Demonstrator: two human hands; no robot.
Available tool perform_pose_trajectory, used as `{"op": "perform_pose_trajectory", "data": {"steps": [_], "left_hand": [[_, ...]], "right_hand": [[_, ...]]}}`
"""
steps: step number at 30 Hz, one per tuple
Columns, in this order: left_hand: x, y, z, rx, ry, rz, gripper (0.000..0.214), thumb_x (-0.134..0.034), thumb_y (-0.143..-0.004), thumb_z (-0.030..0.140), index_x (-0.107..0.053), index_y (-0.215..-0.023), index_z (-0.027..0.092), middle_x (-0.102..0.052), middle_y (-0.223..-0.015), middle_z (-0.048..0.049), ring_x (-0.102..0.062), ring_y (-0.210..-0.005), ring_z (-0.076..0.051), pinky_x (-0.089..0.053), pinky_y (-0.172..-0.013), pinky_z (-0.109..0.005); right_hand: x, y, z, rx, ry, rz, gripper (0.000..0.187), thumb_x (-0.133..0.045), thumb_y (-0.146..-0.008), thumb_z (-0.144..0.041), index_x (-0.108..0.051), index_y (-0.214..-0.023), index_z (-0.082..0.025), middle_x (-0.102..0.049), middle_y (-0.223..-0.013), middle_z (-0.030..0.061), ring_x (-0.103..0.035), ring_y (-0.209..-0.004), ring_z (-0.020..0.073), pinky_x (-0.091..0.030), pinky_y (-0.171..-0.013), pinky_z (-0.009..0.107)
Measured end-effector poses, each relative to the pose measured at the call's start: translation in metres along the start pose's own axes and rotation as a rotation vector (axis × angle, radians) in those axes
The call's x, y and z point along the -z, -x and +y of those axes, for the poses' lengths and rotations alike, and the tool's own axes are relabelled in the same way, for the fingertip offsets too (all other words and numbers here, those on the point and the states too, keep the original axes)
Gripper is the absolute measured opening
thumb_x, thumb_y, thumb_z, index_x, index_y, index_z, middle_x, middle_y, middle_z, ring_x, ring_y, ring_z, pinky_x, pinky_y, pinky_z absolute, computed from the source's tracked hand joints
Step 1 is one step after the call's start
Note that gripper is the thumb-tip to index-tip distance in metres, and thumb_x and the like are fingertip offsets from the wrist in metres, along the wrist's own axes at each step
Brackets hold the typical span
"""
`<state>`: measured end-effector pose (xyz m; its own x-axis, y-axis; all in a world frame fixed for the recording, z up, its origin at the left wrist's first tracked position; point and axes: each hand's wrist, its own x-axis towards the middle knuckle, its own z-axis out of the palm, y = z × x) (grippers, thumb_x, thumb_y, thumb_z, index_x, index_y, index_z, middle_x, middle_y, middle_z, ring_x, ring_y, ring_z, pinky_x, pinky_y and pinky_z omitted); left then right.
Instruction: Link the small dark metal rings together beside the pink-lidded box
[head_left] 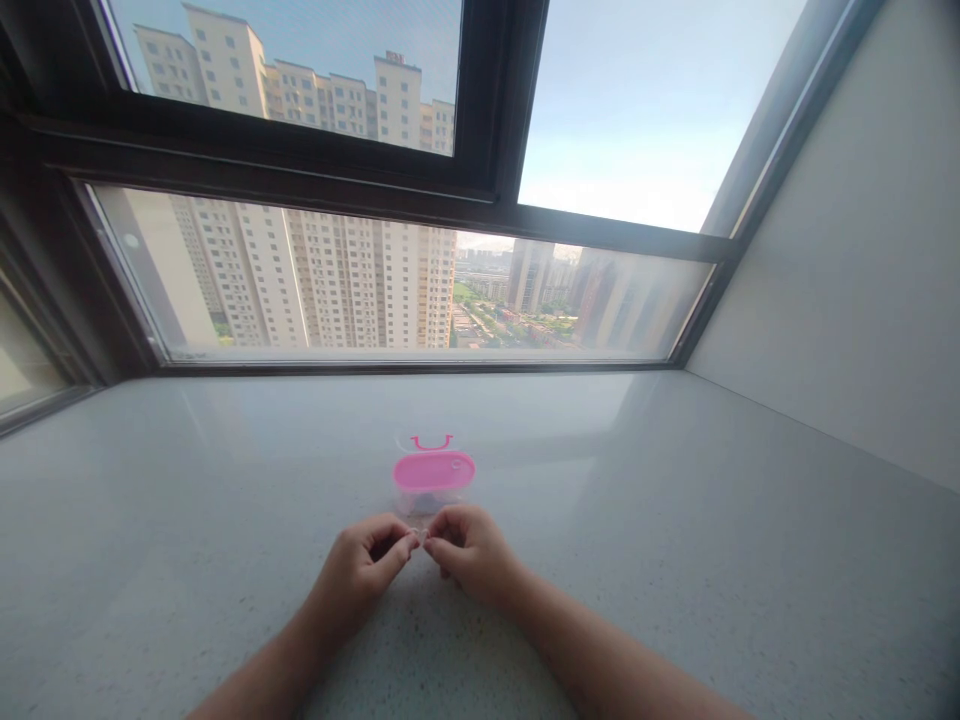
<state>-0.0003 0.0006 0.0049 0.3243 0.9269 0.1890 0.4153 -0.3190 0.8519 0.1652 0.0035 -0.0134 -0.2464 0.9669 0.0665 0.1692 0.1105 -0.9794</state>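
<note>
My left hand (371, 558) and my right hand (466, 548) meet low in the middle of the head view, thumbs and forefingers pinched. Between the two sets of fingertips is a tiny whitish, see-through piece (421, 537), too small to name for sure; both hands are closed on it. Just beyond the fingers stands a small oval clear plastic box with a pink lid (431, 470). Something dark shows faintly through its clear wall, partly hidden by my hands. Behind the box lies a pink handle (432, 444).
A pale speckled stone sill (187, 560) spreads under my hands. A dark window frame (420, 370) borders its far edge, with tall buildings outside. A white wall (847, 260) rises on the right.
</note>
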Motion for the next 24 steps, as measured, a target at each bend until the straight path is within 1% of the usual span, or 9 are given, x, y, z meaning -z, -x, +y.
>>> {"op": "perform_pose_trajectory", "data": {"steps": [11,24], "left_hand": [[-0.0007,-0.0013,-0.0028,0.007,-0.001,-0.022,0.027,-0.050,-0.079,0.034,-0.062,-0.066,0.014,-0.056,-0.061,-0.0006,-0.052,-0.063,-0.016,-0.038,-0.058,-0.023],[-0.0001,0.0004,-0.0025,0.006,0.007,-0.008,0.026,-0.051,-0.079,0.033,-0.062,-0.066,0.014,-0.057,-0.061,-0.0005,-0.051,-0.063,-0.016,-0.039,-0.059,-0.023]], "right_hand": [[0.0013,-0.0021,0.0052,0.025,-0.001,-0.010,0.004,-0.054,-0.069,-0.015,-0.057,-0.067,-0.013,-0.048,-0.045,-0.0050,-0.044,-0.037,0.0069,-0.031,-0.037,0.016],[0.0004,-0.0017,0.0031,0.031,-0.007,-0.005,0.004,-0.054,-0.069,-0.014,-0.056,-0.065,-0.013,-0.048,-0.044,-0.0049,-0.043,-0.036,0.0070,-0.031,-0.037,0.016]]}}
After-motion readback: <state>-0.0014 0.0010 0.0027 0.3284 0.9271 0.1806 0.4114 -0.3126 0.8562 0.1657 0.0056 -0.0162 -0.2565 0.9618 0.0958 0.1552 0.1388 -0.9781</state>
